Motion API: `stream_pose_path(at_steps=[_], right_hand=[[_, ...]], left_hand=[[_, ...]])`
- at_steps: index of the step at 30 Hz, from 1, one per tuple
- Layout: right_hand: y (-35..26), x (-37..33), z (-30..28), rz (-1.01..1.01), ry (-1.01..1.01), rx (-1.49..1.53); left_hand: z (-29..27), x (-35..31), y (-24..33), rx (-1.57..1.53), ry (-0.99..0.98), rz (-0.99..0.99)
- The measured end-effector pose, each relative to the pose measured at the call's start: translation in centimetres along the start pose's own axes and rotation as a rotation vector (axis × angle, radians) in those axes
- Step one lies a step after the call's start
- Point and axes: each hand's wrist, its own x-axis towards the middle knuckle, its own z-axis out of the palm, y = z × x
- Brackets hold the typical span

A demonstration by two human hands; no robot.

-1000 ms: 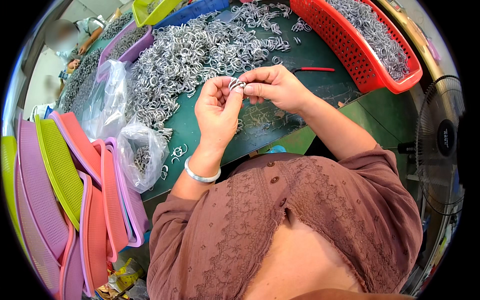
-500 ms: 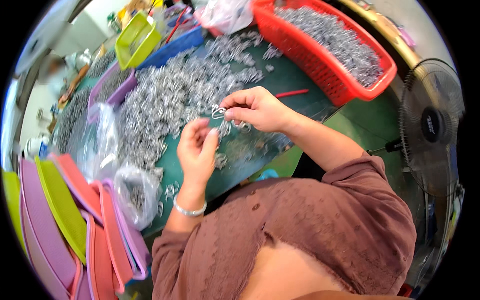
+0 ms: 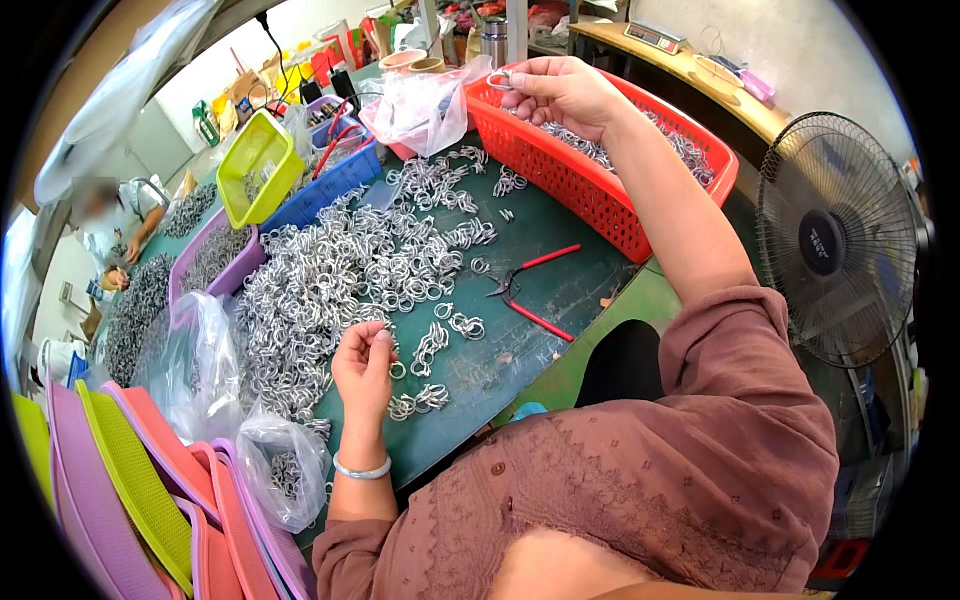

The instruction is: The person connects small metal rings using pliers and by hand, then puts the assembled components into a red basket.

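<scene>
Above the red basket (image 3: 575,165), my right hand (image 3: 565,95) pinches a silver metal ring (image 3: 498,80) between thumb and fingertips. My left hand (image 3: 362,370) is low over the table by the near edge of a big heap of linked silver rings (image 3: 310,280). Its fingers curl in against the thumb; whatever they hold, if anything, is hidden. A loose ring (image 3: 398,370) shows beside that thumb. Small clusters of rings (image 3: 432,348) lie right of the left hand. Pliers with red handles (image 3: 548,257) rest spread on the green tabletop (image 3: 490,370).
Metal pieces fill the red basket. A blue bin (image 3: 320,190), a lime bin (image 3: 255,165) and a purple bin (image 3: 215,262) stand behind the heap. Stacked coloured trays (image 3: 130,480) and a plastic bag (image 3: 285,470) are at left, a fan (image 3: 830,240) at right. Another person (image 3: 120,225) sits far left.
My right hand has moved up and away from the left, carrying a ring to above the red basket. My left hand has dropped slightly nearer and left. The pliers are now uncovered.
</scene>
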Motion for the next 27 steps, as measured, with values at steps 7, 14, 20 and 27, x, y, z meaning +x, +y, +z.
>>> stream_pose_path(at_steps=[7, 14, 20, 27], right_hand=[[-0.1, -0.2, 0.9, 0.037, -0.039, -0.040], [0.9, 0.3, 3.1, 0.010, -0.057, -0.204], [0.8, 0.3, 3.9, -0.030, -0.026, -0.316], [-0.1, 1.8, 1.7, -0.065, 0.070, -0.421]], left_hand=[[-0.6, -0.1, -1.1, -0.051, 0.014, -0.005], [-1.2, -0.2, -2.1, -0.032, 0.048, 0.001], [-0.9, 0.3, -2.9, 0.029, 0.051, 0.042], [-1.0, 0.3, -3.4, 0.025, 0.057, 0.044]])
